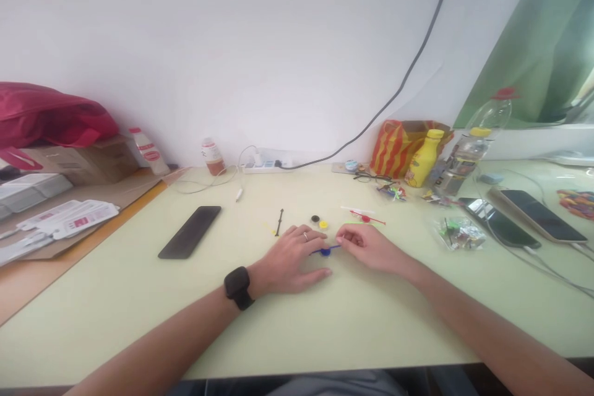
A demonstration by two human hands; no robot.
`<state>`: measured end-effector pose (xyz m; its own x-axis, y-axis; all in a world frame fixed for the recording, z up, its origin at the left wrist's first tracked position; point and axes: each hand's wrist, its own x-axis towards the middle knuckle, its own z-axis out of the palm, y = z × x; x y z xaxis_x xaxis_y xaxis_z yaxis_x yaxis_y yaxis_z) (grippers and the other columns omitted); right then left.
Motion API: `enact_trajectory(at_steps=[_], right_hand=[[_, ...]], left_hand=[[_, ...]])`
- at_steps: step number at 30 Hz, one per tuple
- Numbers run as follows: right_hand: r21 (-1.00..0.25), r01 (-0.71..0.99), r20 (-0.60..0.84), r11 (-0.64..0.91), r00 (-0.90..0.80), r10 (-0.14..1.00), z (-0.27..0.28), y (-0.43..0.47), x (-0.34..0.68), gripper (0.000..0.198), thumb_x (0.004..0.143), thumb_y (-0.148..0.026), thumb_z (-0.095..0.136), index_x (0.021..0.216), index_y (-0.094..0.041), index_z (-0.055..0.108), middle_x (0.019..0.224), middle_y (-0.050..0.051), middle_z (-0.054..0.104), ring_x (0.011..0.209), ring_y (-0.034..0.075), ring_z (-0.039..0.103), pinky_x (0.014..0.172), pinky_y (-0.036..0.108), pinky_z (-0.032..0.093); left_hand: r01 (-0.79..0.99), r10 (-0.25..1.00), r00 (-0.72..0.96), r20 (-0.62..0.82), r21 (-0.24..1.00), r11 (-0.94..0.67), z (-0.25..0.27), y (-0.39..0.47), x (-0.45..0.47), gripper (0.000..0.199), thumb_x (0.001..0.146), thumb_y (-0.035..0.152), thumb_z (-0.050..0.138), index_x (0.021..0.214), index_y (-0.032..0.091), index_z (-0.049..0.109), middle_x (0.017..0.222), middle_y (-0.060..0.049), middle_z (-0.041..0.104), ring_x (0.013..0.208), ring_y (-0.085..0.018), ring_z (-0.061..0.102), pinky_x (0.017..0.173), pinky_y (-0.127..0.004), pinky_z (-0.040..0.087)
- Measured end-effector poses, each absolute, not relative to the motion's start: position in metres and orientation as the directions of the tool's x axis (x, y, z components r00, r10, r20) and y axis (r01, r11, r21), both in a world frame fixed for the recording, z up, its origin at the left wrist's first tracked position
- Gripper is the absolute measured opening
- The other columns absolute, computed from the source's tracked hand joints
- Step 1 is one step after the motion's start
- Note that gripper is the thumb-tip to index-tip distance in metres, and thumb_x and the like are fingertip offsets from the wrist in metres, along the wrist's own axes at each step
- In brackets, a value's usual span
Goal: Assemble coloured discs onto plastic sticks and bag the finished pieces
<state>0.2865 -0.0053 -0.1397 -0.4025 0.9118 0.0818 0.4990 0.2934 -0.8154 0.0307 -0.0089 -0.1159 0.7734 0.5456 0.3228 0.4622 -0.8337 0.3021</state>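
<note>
A thin blue plastic stick with a round blue disc (325, 252) at its middle lies on the table between my hands. My right hand (366, 247) pinches the stick's right end between thumb and fingers. Palm down at the left, my left hand (294, 260) has its thumb stretched out apart from the fingers, and its fingertips lie over or beside the stick's left end. Just beyond are a black round piece (315, 218) and a yellow round piece (323, 224). A red stick with a disc (365, 219) lies past my right hand, a black stick (279, 223) past my left.
A black phone (190, 232) lies at the left. To the right are a clear bag of small parts (459, 233) and two phones with cables (542, 215). Bottles, a striped bag (388, 150) and a power strip (262, 167) line the wall.
</note>
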Motion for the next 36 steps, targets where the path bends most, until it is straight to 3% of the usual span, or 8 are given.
enact_trajectory(at_steps=[5, 6, 8, 10, 13, 18, 24, 36], right_hand=[[-0.802, 0.536, 0.154, 0.264, -0.241, 0.958, -0.133, -0.014, 0.284, 0.04, 0.098, -0.056, 0.057, 0.12, -0.024, 0.068, 0.081, 0.003, 0.062, 0.07, 0.019, 0.056, 0.064, 0.033, 0.043], [-0.819, 0.519, 0.142, 0.244, -0.229, 0.963, -0.13, -0.016, 0.284, 0.04, 0.098, -0.058, 0.057, 0.115, -0.024, 0.069, 0.079, 0.002, 0.061, 0.069, 0.019, 0.054, 0.065, 0.033, 0.043], [-0.885, 0.428, 0.047, 0.18, -0.303, 0.952, -0.121, -0.019, 0.286, 0.046, 0.099, -0.062, 0.053, 0.082, -0.022, 0.069, 0.071, 0.002, 0.054, 0.065, 0.018, 0.049, 0.064, 0.033, 0.041], [-0.962, 0.262, -0.047, 0.075, -0.431, 0.901, -0.111, -0.02, 0.29, 0.065, 0.099, -0.065, 0.05, 0.051, -0.021, 0.045, 0.062, 0.002, 0.042, 0.06, 0.016, 0.04, 0.061, 0.033, 0.039], [-0.999, 0.033, -0.044, -0.033, -0.453, 0.89, -0.099, -0.017, 0.296, 0.073, 0.096, -0.068, 0.051, 0.048, -0.02, 0.024, 0.063, 0.001, 0.033, 0.057, 0.013, 0.027, 0.056, 0.033, 0.032], [-0.999, 0.023, -0.034, -0.027, -0.424, 0.905, -0.103, -0.012, 0.297, 0.065, 0.096, -0.071, 0.05, 0.057, -0.02, 0.04, 0.063, -0.001, 0.029, 0.058, 0.014, 0.022, 0.054, 0.031, 0.024], [-0.995, 0.085, -0.089, -0.059, -0.408, 0.909, -0.114, -0.012, 0.291, 0.063, 0.09, -0.076, 0.059, 0.064, -0.019, 0.051, 0.063, -0.002, 0.037, 0.059, 0.012, 0.025, 0.055, 0.029, 0.024], [-0.995, 0.091, -0.076, -0.044, -0.381, 0.922, -0.114, -0.012, 0.292, 0.06, 0.093, -0.072, 0.059, 0.066, -0.018, 0.059, 0.065, -0.002, 0.039, 0.06, 0.012, 0.026, 0.057, 0.03, 0.022]], left_hand=[[0.521, 0.645, 0.606, 0.464, 0.381, -0.764, -0.11, -0.003, 0.024, 0.03, 0.106, 0.039, 0.051, 0.13, 0.028, 0.065, 0.128, -0.007, 0.069, 0.117, -0.026, 0.061, 0.104, -0.044, 0.047], [0.542, 0.671, 0.564, 0.481, 0.398, -0.74, -0.11, -0.001, 0.021, 0.029, 0.108, 0.037, 0.048, 0.128, 0.027, 0.066, 0.126, -0.007, 0.07, 0.115, -0.025, 0.061, 0.103, -0.043, 0.047], [0.579, 0.713, 0.491, 0.5, 0.424, -0.696, -0.109, 0.004, 0.017, 0.03, 0.109, 0.037, 0.044, 0.122, 0.026, 0.068, 0.12, -0.006, 0.071, 0.112, -0.025, 0.061, 0.102, -0.042, 0.048], [0.614, 0.742, 0.435, 0.51, 0.435, -0.659, -0.11, 0.009, 0.013, 0.032, 0.11, 0.037, 0.041, 0.118, 0.024, 0.069, 0.116, -0.007, 0.072, 0.11, -0.025, 0.062, 0.1, -0.042, 0.049], [0.659, 0.762, 0.385, 0.52, 0.423, -0.622, -0.112, 0.018, 0.008, 0.033, 0.11, 0.037, 0.039, 0.113, 0.023, 0.069, 0.111, -0.007, 0.072, 0.106, -0.025, 0.062, 0.097, -0.042, 0.049], [0.748, 0.794, 0.322, 0.516, 0.375, -0.548, -0.113, 0.039, -0.01, 0.026, 0.106, 0.033, 0.045, 0.111, 0.024, 0.068, 0.111, -0.006, 0.072, 0.103, -0.025, 0.062, 0.09, -0.04, 0.049], [0.828, 0.897, 0.259, 0.359, 0.395, -0.398, -0.117, 0.058, -0.032, 0.023, 0.098, 0.039, 0.052, 0.095, 0.023, 0.069, 0.099, -0.004, 0.072, 0.084, -0.022, 0.062, 0.072, -0.035, 0.047], [0.865, 0.907, 0.293, 0.303, 0.32, -0.387, -0.121, 0.054, -0.027, 0.017, 0.09, 0.034, 0.059, 0.082, 0.023, 0.069, 0.092, -0.006, 0.073, 0.088, -0.027, 0.065, 0.073, -0.037, 0.048]])
